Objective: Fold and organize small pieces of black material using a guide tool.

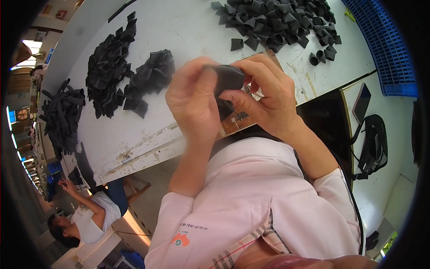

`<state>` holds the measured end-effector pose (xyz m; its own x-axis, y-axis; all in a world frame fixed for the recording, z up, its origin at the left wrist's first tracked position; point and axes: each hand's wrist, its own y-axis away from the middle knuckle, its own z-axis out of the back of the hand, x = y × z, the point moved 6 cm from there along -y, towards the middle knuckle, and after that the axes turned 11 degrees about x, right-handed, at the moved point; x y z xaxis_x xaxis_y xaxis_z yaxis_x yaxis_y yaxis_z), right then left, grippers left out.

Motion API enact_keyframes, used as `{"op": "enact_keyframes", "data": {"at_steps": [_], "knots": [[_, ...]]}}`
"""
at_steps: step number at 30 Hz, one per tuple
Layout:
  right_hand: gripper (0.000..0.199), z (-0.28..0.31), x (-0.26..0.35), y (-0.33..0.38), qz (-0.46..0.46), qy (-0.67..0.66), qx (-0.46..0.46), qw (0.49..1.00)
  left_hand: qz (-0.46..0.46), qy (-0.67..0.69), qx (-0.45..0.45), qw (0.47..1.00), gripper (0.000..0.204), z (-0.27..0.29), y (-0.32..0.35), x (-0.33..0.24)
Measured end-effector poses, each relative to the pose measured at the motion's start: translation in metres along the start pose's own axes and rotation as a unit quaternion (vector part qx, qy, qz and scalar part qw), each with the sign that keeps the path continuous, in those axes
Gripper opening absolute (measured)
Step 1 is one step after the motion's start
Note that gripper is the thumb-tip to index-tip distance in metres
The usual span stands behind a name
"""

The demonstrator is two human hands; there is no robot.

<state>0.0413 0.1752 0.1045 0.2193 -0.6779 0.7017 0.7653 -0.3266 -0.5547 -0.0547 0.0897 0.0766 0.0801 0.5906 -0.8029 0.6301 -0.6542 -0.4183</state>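
Close in front of my chest, over the table's near edge, both hands hold a small black folded piece that looks like cloth. My left hand grips its left side, thumb lying against the face of the piece. On the other side, the fingers of my right hand are curled round the right end, with the thumb below. My fingers partly cover the piece. Left of my hands lies a loose group of similar black pieces. Beyond my right hand is a large heap of short black tube-like pieces.
The white table has worn edges. More black pieces and a pile of narrow black strips lie left. At right are a blue plastic basket, a phone and a black mesh bag. Another person sits at lower left.
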Motion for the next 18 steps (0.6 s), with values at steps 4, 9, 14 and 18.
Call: {"op": "enact_keyframes", "data": {"at_steps": [4, 9, 14, 18], "knots": [[0.023, 0.002, 0.002, -0.005, -0.015, 0.001, -0.002, 1.0, 0.047, 0.157, -0.022, 0.986, 0.011, 0.008, 0.005, 0.008], [0.012, 0.004, 0.001, -0.002, 0.059, 0.07, -0.019, 0.996, 0.053, 0.143, 0.005, 0.988, 0.011, 0.013, 0.012, 0.017], [0.014, 0.001, -0.011, 0.01, 0.061, 0.07, -0.05, 0.994, 0.047, 0.037, 0.039, 0.997, 0.013, 0.006, 0.005, 0.007], [0.013, 0.001, -0.022, 0.006, -0.076, -0.085, 0.051, 0.992, 0.071, -0.114, 0.059, 0.989, 0.014, 0.0, -0.001, -0.008]]}}
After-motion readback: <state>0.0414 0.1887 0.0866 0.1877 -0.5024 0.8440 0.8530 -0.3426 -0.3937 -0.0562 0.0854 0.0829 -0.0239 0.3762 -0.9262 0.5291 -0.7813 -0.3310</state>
